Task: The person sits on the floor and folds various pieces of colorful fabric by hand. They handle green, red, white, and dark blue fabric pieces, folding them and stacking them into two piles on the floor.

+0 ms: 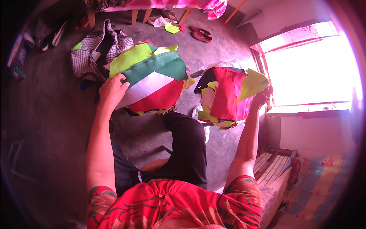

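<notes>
My left hand (pixel 113 91) grips the left edge of a roundish patchwork cloth (pixel 152 82), its thumb and fingers bent over the rim. Strips of lime, green, white and red make up the patchwork, and its outline is ragged. On the right, my right hand (pixel 263 97) pinches the edge of a yellow-green fabric scrap (pixel 252 84), partly in shadow. That scrap is raised at the right side of a pile of fabric scraps (pixel 225 95) in red, pink, black and lime. What holds the pile up is mostly hidden.
A checked cloth bag (pixel 89 57) lies on the grey floor (pixel 49 126) beyond my left hand. Dark red shoes (pixel 201 34) and a lime scrap (pixel 172 28) lie near a wooden-legged bed (pixel 160 4). A bright window (pixel 309 70) stands right of my right hand.
</notes>
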Motion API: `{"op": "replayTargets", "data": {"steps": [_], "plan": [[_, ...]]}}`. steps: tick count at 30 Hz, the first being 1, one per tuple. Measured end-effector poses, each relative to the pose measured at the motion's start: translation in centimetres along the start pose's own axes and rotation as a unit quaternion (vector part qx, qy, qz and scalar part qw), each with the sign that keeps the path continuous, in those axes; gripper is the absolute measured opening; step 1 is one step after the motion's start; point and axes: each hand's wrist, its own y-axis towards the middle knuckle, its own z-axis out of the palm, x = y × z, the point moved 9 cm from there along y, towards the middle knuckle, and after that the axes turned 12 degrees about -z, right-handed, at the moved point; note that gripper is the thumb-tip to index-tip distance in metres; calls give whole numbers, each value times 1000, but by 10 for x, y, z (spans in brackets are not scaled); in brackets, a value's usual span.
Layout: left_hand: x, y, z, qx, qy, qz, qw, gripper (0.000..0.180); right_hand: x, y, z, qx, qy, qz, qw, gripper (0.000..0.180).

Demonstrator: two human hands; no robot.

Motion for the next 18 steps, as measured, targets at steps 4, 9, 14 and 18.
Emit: {"op": "replayTargets", "data": {"steps": [4, 9, 14, 18], "plan": [[-11, 1, 10, 75, -123, 24, 989, 26, 21, -19, 47, -23, 288, 150, 946, 20], [-37, -16, 38, 280, -325, 85, 899, 41, 105, -111, 144, 214, 283, 105, 929, 35], [-64, -49, 47, 474, -501, 59, 722, 64, 117, -224, 216, 190, 558, 360, 723, 48], [-67, -54, 13, 385, -683, -14, 620, 58, 132, -268, 233, 374, 384, 238, 810, 48]]}}
